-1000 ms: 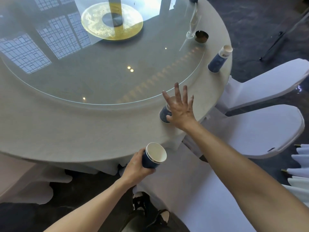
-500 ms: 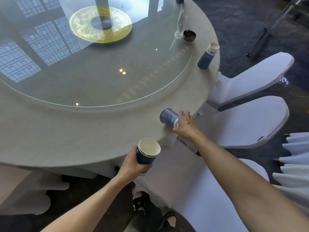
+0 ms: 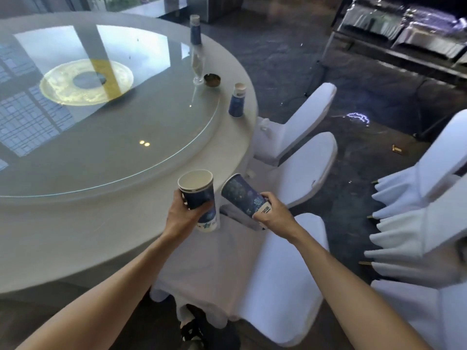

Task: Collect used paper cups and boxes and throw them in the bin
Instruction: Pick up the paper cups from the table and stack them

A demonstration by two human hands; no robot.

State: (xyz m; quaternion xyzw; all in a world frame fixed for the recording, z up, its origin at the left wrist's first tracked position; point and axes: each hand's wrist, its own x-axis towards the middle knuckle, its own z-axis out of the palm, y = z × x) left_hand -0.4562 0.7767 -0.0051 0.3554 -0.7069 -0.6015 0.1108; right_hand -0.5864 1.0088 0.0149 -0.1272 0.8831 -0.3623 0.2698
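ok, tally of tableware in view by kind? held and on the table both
Blue paper cups in the hands: 2 (left hand cup, right hand cup)
Blue paper cups on the table: 2 ()
Champagne flute: 1
Small dark dish: 1
Total: 6

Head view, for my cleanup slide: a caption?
Each hand holds a blue paper cup, left hand and right hand, beside the round table.
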